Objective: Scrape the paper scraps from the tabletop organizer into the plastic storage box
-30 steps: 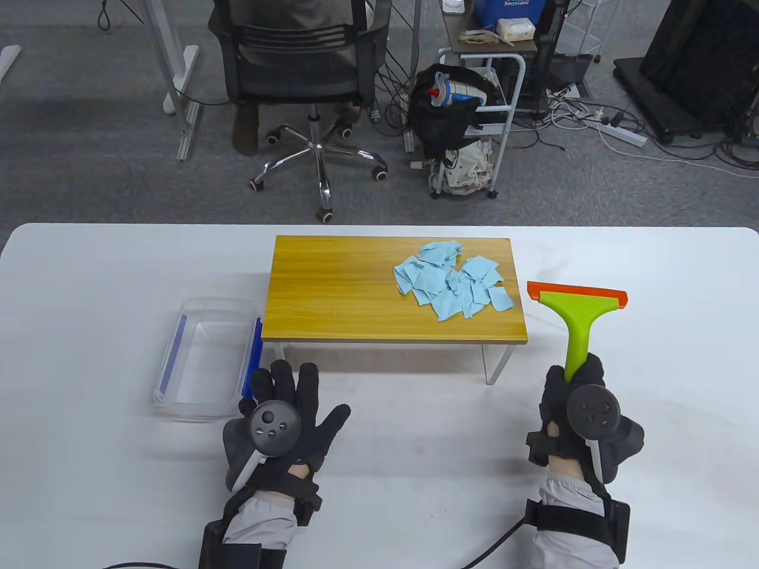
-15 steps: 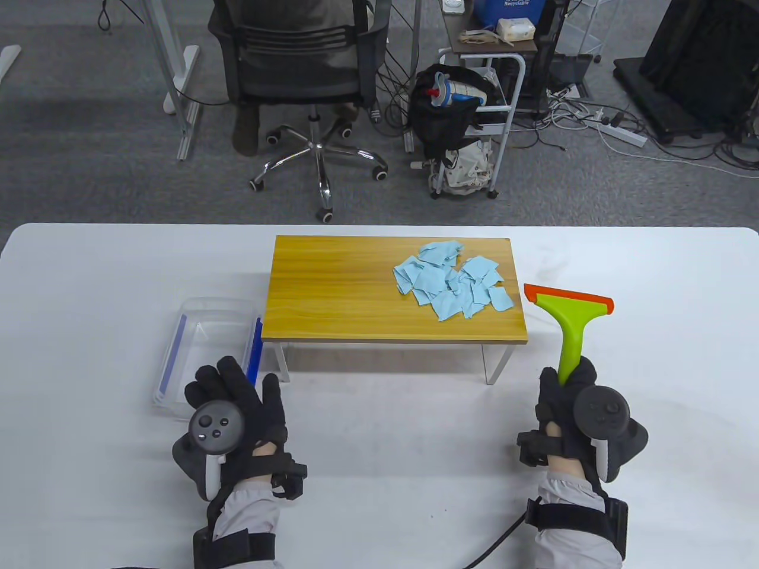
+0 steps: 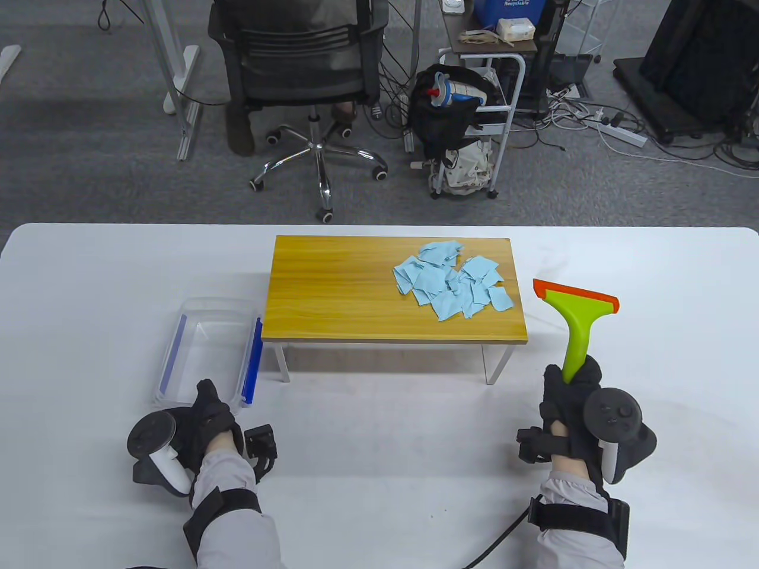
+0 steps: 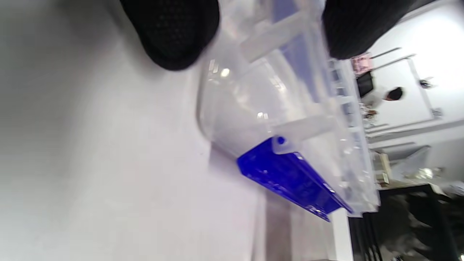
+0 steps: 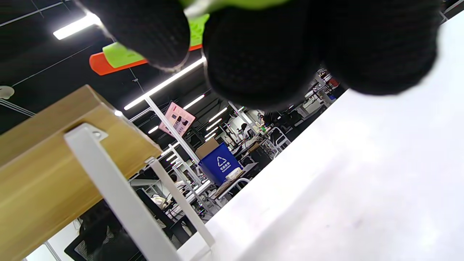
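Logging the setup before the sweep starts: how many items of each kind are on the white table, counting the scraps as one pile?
Wooden organizer: 1
Pile of blue paper scraps: 1
Clear plastic storage box: 1
Green scraper, held by the right hand: 1
Total: 4

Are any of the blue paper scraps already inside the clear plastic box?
No, the blue paper scraps all lie on the wooden organizer top, and the clear plastic box holds none.

left hand (image 3: 204, 418) has swung leftward to the plastic storage box's (image 3: 204, 349) near end.
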Tool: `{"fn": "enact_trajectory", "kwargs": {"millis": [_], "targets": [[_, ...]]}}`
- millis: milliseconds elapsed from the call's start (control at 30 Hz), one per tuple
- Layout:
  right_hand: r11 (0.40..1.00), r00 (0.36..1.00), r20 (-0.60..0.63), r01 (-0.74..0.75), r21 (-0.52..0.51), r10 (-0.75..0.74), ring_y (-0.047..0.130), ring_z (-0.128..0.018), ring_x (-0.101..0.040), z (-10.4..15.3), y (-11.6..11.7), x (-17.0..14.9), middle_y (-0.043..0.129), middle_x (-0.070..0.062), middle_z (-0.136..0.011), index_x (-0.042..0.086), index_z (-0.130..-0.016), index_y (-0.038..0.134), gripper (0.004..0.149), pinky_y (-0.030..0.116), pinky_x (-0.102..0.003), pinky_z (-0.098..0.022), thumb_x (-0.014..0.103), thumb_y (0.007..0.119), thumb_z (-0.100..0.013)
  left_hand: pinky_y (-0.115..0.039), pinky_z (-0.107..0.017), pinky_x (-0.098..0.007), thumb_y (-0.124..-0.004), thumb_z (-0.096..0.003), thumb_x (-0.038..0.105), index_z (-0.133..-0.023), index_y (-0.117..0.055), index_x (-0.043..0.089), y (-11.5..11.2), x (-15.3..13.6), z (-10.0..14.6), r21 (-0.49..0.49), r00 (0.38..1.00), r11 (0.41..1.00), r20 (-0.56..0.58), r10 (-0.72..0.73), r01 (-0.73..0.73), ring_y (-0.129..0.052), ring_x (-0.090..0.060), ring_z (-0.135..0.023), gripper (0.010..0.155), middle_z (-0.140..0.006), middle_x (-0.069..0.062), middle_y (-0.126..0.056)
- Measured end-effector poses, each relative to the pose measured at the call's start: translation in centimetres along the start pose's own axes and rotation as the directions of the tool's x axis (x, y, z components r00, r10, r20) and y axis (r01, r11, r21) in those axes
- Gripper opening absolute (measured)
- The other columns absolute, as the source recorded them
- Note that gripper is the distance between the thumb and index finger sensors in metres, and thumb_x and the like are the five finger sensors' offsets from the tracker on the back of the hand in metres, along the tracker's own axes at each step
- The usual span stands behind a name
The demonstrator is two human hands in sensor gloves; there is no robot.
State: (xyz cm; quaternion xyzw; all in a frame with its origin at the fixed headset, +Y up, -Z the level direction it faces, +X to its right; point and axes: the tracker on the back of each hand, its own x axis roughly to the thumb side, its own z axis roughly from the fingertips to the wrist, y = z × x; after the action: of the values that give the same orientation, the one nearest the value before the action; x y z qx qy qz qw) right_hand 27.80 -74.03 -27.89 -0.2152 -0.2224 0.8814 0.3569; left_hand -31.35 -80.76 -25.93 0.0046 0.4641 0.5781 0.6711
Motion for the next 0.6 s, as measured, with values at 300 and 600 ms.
{"fn": "enact_trajectory", "kwargs": {"millis": [300, 600], "targets": [[1.000, 1.000, -0.013, 0.018, -0.001, -0.018, 0.103, -0.029, -0.021, 0.0, -0.1, 0.0, 0.087, -0.011, -0.067, 0.003, -0.089, 0.060, 0.061, 0.090, -0.047, -0.027, 0.039, 0.085, -0.047, -0.094, -0.028, -0.019, -0.075, -0.0606, 0.047, -0.098, -0.033, 0.008, 1.0, -0.7, 0.0, -0.014, 0.973, 0.974, -0.041, 0.227, -0.228, -0.099, -0.020, -0.048, 0.069, -0.085, -0.014, -0.066], [1.000, 1.000, -0.004, 0.009, 0.006, -0.009, 0.102, -0.029, -0.021, 0.1, 0.0, 0.2, 0.087, -0.011, -0.067, 0.003, -0.089, 0.060, 0.061, 0.090, -0.046, -0.027, 0.039, 0.085, -0.047, -0.090, -0.028, -0.011, -0.067, -0.0634, 0.053, -0.096, -0.025, 0.010, 3.1, 1.1, 2.1, -0.135, 0.827, 0.849, 0.193, 0.528, -0.511, -0.095, -0.010, -0.047, 0.068, -0.082, -0.009, -0.061]]}}
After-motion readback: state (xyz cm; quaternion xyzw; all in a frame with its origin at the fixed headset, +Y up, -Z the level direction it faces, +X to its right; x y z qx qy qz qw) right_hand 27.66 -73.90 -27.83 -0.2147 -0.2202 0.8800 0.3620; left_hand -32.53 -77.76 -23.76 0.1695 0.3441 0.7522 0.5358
